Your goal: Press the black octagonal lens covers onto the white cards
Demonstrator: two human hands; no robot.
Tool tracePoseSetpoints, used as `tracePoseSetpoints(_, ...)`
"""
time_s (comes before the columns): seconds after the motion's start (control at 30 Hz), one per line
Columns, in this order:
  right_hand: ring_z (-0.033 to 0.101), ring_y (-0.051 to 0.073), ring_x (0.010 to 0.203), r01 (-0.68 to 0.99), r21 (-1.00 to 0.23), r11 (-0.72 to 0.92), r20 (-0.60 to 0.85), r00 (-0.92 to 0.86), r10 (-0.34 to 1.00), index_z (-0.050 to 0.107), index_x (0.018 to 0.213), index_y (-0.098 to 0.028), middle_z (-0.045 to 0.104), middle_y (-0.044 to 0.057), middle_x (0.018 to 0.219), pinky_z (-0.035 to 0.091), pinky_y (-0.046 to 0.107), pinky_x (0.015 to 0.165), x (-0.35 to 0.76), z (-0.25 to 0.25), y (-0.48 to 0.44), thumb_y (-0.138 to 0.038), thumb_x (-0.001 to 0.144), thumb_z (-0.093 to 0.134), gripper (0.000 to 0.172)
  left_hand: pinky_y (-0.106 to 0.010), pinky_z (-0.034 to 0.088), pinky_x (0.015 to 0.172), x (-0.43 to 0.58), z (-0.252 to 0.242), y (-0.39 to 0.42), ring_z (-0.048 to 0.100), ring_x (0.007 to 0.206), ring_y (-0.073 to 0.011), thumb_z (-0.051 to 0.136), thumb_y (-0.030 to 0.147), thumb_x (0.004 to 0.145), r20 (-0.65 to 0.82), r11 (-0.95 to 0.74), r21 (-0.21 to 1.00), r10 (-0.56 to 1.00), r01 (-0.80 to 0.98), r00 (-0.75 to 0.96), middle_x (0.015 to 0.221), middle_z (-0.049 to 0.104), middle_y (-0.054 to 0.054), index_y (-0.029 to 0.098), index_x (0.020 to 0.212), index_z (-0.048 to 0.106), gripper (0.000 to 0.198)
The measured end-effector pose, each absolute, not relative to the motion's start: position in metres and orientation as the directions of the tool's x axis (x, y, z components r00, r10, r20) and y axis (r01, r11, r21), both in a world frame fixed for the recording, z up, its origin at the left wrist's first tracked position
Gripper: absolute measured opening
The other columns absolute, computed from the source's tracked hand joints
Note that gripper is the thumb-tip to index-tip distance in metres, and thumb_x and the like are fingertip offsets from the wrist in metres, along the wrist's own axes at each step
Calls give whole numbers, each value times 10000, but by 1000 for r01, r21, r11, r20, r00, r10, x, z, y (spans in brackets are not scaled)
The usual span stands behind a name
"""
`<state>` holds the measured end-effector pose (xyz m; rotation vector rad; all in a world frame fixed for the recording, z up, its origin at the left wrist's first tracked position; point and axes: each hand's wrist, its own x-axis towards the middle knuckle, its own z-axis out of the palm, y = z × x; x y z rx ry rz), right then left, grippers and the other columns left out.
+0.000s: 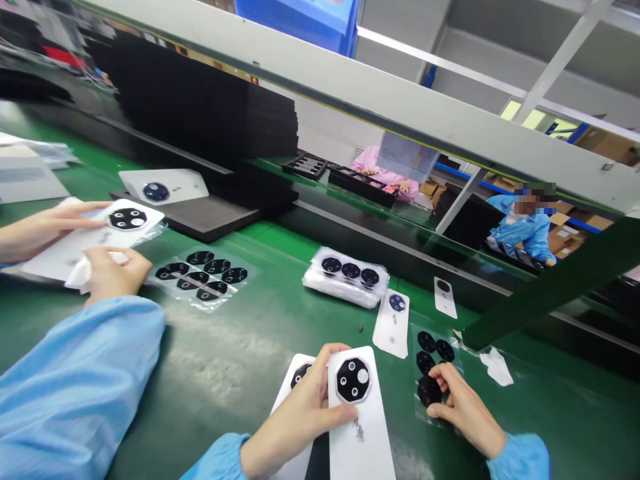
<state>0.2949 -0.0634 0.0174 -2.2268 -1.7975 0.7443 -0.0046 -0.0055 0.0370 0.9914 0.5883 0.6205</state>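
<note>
My left hand (295, 417) grips a white phone back panel (367, 437) by its edge, thumb on its face. The panel has a black octagonal camera area with ringed holes and small dark lettering below. Partly under that hand lies another white panel (289, 387) with a similar black octagon. My right hand (467, 410) pinches a black octagonal sticker (429, 392) between thumb and fingers. It is at the lower end of a clear sheet (419, 415) carrying several more black octagons; whether the sticker is fully off the sheet I cannot tell.
A co-worker's hands (113, 270) work on another white panel (55, 257) at left. A sticker sheet (203, 277), a stack of clear-wrapped sheets (345, 277), white panels (393, 327) and a scrap of white paper (497, 367) lie on the green table. A green post (550, 287) slants at right.
</note>
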Motion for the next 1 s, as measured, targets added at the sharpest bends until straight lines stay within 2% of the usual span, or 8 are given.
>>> tracePoseSetpoints(0.13, 539, 173, 842, 865, -460, -203, -163, 143, 976, 477, 1005, -253, 501, 13, 936, 480, 270, 705, 300, 8, -73, -168, 683, 537, 338, -311, 471, 747, -4, 33, -6, 623, 868, -174, 644, 119, 679, -185, 452, 864, 695, -221, 695, 953, 636, 4, 257, 1211, 211, 699)
tracePoseSetpoints(0.27, 580, 183, 889, 890, -450, -76, -43, 63, 997, 489, 1057, -274, 519, 26, 1002, 520, 269, 711, 307, -2, -79, -241, 758, 550, 307, -290, 473, 727, -4, 31, -4, 634, 873, -172, 628, 105, 679, -182, 443, 870, 696, -217, 694, 956, 644, 8, 262, 1244, 202, 724)
tracePoseSetpoints(0.47, 615, 158, 697, 926, -376, 47, 162, 15, 987, 489, 1089, -294, 524, 34, 969, 552, 250, 591, 301, -3, -85, -324, 813, 529, 280, -282, 481, 707, -3, 30, -3, 637, 845, -167, 599, 91, 690, -182, 418, 889, 696, -186, 694, 926, 644, 18, 269, 1255, 213, 708)
tracePoseSetpoints(0.83, 602, 160, 725, 909, -417, -18, 56, 45, 997, 516, 1087, -269, 523, 33, 946, 560, 274, 678, 306, -4, -83, -349, 801, 545, 299, -293, 481, 722, -6, 33, -3, 621, 844, -168, 596, 118, 697, -186, 416, 892, 695, -178, 695, 913, 616, 17, 264, 1240, 217, 678)
tracePoseSetpoints(1.0, 608, 164, 716, 911, -412, 15, 99, 28, 995, 514, 1076, -281, 535, 30, 946, 560, 266, 648, 303, -2, -84, -339, 793, 552, 291, -282, 472, 718, -5, 37, -4, 624, 830, -160, 596, 115, 688, -197, 409, 898, 707, -166, 679, 900, 610, 28, 267, 1230, 240, 666)
